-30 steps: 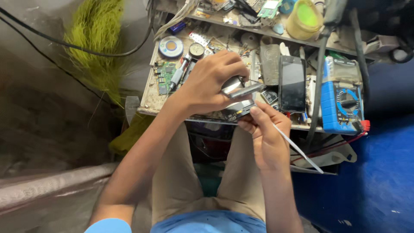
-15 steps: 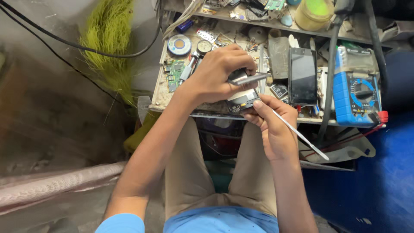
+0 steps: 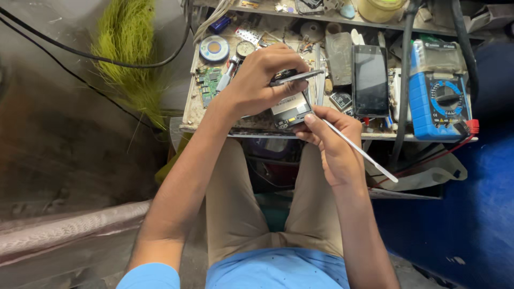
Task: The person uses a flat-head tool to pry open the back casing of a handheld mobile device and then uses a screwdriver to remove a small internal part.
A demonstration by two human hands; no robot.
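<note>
My left hand (image 3: 262, 80) grips a small opened phone (image 3: 292, 104) over the front edge of a cluttered workbench (image 3: 214, 127), thumb and fingers wrapped around its upper part. My right hand (image 3: 332, 142) holds a thin white rod-like tool (image 3: 364, 155), its tip up against the phone's lower right side and its tail pointing down to the right. The phone's inner face shows a silver panel and a dark strip. My knees in beige trousers sit under the bench.
A black smartphone (image 3: 370, 80) lies flat on the bench, right of my hands. A blue multimeter (image 3: 439, 101) with red lead stands further right. A green circuit board (image 3: 206, 85), a solder reel (image 3: 214, 49) and small parts lie left. A green bristle bundle (image 3: 131, 59) hangs beyond.
Both hands and the phone have stayed together; the view has shifted so the bench sits lower and more central. The left hand's grip on the phone has turned slightly, exposing more of its inner face.
</note>
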